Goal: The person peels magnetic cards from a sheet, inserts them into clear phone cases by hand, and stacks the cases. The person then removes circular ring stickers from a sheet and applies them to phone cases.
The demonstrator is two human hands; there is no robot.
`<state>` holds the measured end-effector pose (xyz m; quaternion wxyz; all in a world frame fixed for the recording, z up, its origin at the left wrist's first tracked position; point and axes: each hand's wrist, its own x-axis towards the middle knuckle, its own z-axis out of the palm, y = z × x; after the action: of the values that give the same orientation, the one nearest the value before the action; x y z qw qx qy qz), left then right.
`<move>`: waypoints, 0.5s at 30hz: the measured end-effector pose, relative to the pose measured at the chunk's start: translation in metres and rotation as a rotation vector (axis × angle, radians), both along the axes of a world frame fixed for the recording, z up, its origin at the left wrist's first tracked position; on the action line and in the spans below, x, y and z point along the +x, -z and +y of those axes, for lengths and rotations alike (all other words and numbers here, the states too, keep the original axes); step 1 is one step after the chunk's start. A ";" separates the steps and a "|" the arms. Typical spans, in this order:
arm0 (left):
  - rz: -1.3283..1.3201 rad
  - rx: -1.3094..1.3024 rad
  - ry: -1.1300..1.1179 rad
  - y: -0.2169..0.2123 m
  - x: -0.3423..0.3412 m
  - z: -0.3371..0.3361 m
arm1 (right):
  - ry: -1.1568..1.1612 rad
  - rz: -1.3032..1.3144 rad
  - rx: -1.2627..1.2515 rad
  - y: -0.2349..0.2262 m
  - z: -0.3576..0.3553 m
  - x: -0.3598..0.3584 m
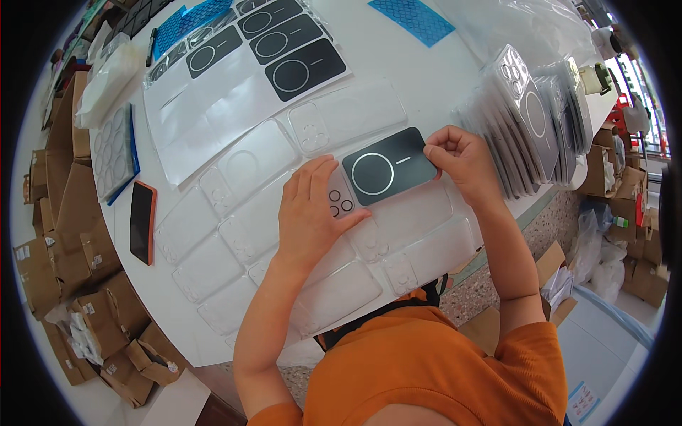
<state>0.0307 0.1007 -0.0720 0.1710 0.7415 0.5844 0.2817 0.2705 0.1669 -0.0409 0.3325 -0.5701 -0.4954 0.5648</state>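
A dark rectangular sheet [405,170] printed with a white ring and a short bar lies over a clear phone case near the middle of the table. My left hand [307,213] spans the camera end of that case, fingers on its far edge and thumb on its near edge. Several dark lens rings [340,202] show between thumb and fingers. At the other end my right hand [458,160] pinches the sheet's right corner between thumb and forefinger. Other transparent phone cases [259,153] lie flat in rows around both hands; how the sheet meets its case underneath is hidden.
White backing paper [213,128] carrying more dark ring-printed sheets [305,71] lies at the far left. Stacked finished cases [522,121] stand on the right. An orange-edged phone [143,223] and a blue-backed tray [117,153] sit left. Cardboard boxes [114,319] crowd the floor.
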 end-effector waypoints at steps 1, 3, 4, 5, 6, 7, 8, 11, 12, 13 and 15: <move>0.001 0.000 0.000 0.000 0.000 0.000 | 0.004 0.005 -0.002 0.000 0.000 0.000; 0.014 0.014 0.009 0.000 0.000 0.001 | 0.007 0.011 -0.005 0.002 0.000 0.000; 0.014 0.013 0.011 0.000 0.000 0.002 | 0.009 0.018 -0.007 0.003 0.001 0.000; 0.038 0.017 0.019 -0.001 0.000 0.002 | 0.011 0.018 -0.010 0.003 0.001 0.001; 0.063 0.021 0.027 -0.002 0.000 0.003 | 0.007 0.021 -0.011 0.003 0.001 0.001; 0.062 0.018 0.029 -0.004 0.000 0.003 | 0.003 0.024 -0.012 0.004 0.001 0.001; 0.091 -0.001 0.035 -0.006 0.001 0.004 | 0.005 0.023 -0.016 0.003 0.001 0.001; 0.142 -0.036 0.054 -0.014 0.001 0.006 | 0.013 0.024 -0.015 0.002 0.001 0.000; 0.165 -0.048 0.067 -0.016 0.001 0.007 | 0.010 0.020 -0.015 0.002 0.001 0.000; 0.165 -0.050 0.069 -0.018 0.001 0.009 | 0.008 0.017 -0.016 0.002 0.000 0.000; 0.188 -0.083 0.094 -0.021 0.002 0.012 | 0.011 0.024 -0.014 0.003 -0.001 0.000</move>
<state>0.0322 0.1124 -0.0514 0.1589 0.7834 0.5738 0.1782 0.2702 0.1664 -0.0441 0.3377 -0.5682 -0.4843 0.5732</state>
